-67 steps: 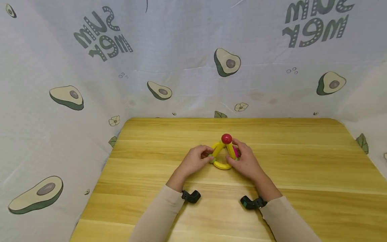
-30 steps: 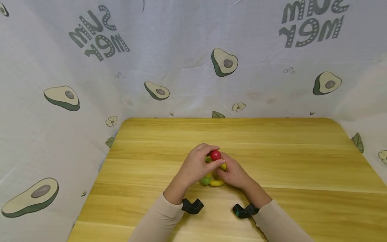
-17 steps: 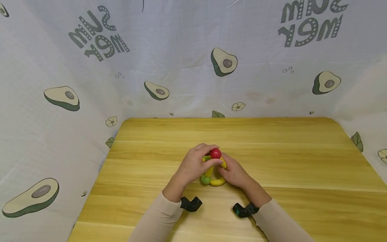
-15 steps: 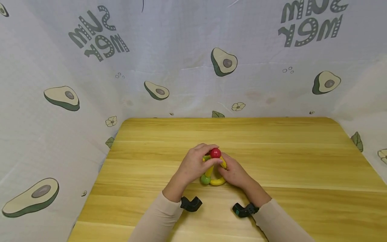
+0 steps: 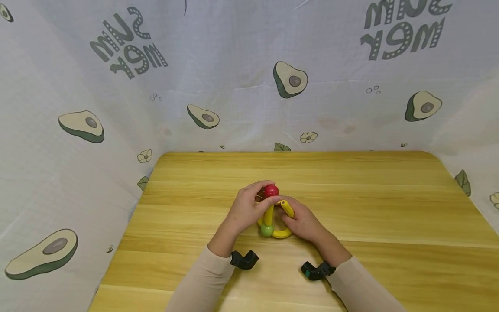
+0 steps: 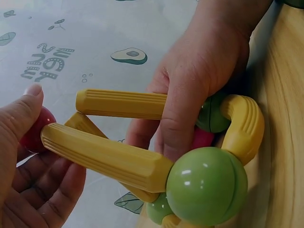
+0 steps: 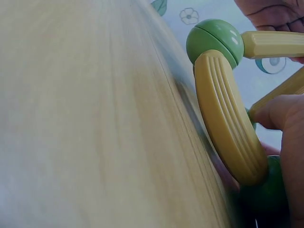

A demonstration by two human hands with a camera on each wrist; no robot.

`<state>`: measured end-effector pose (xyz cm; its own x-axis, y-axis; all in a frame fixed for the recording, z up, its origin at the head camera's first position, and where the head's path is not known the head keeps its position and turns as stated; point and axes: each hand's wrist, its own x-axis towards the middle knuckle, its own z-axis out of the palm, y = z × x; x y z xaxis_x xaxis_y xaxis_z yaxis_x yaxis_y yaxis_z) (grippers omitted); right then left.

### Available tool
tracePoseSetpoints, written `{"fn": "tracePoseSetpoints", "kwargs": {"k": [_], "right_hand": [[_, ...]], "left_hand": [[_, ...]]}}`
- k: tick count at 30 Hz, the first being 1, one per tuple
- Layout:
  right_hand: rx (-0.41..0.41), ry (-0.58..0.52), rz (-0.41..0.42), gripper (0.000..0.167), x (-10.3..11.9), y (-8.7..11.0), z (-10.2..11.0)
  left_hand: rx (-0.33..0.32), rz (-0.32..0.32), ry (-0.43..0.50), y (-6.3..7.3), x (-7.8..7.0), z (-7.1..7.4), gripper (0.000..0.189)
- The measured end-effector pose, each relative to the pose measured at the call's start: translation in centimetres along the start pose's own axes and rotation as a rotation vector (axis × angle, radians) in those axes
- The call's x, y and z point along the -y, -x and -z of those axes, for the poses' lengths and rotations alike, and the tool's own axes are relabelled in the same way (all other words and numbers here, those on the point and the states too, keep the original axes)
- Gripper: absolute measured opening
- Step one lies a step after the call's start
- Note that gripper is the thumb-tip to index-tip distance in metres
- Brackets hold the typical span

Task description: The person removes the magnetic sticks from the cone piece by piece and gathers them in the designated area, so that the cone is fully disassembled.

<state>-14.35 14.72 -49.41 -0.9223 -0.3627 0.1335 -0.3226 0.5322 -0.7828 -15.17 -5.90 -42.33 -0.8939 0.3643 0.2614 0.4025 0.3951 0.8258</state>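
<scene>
My left hand [image 5: 244, 209] pinches a red ball [image 5: 271, 190] at the top of a toy frame of rods and balls. One straight yellow rod [image 6: 104, 156] runs from that ball to a green ball [image 5: 267, 230] at the near left corner. My right hand [image 5: 306, 222] grips another yellow rod [image 5: 287, 209] near its lower end; its upper tip stands free, apart from the red ball. Curved yellow rods [image 5: 282, 234] form the base. A third rod leans behind in the left wrist view. A pink piece [image 6: 203, 137] is mostly hidden by my right fingers.
The frame stands on a wooden table [image 5: 370, 208], near its middle. A white curtain [image 5: 241, 52] printed with avocados hangs behind and at both sides. Each wrist wears a black camera [image 5: 244, 260].
Both hands went from the frame's sides to the red ball and the right rod, and the frame came nearer. Lately the red ball shifted up and left, off the right rod's tip.
</scene>
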Motion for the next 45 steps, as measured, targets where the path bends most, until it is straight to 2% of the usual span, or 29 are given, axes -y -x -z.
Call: {"fn": "tracePoseSetpoints", "kwargs": {"k": [8, 19, 25, 27, 31, 34, 38, 41, 45], "right_hand": [[0.011, -0.054, -0.016, 0.053, -0.3, 0.0, -0.1], [0.018, -0.035, -0.013, 0.065, -0.4, 0.1, 0.0], [0.044, 0.002, -0.016, 0.083, -0.2, 0.0, -0.1], [0.048, 0.002, -0.014, 0.083, -0.1, -0.1, -0.1], [0.056, -0.012, 0.013, 0.077, 0.0, -0.2, -0.1], [0.058, -0.004, 0.013, 0.079, 0.1, -0.2, -0.1], [0.056, 0.016, -0.01, 0.084, 0.2, -0.2, 0.0], [0.062, 0.017, -0.025, 0.084, 0.2, -0.2, 0.0], [0.065, 0.016, -0.025, 0.084, 0.3, -0.1, 0.1]], "left_hand": [[-0.025, 0.021, 0.015, 0.0, 0.3, 0.1, 0.043], [-0.055, 0.073, 0.073, 0.1, 0.6, 0.1, 0.046], [-0.039, 0.067, 0.074, 0.1, 0.4, -0.2, 0.047], [-0.035, 0.073, 0.076, 0.1, 0.3, -0.2, 0.048], [-0.044, 0.072, 0.123, 0.1, 0.3, -0.2, 0.048], [-0.035, 0.066, 0.196, 0.0, 0.6, -0.1, 0.046], [-0.05, 0.105, 0.207, -0.3, 1.8, 0.6, 0.046], [-0.075, 0.16, 0.107, -0.4, 3.7, 1.6, 0.046], [-0.083, 0.278, -0.073, -0.1, 6.6, 3.5, 0.041]]}}
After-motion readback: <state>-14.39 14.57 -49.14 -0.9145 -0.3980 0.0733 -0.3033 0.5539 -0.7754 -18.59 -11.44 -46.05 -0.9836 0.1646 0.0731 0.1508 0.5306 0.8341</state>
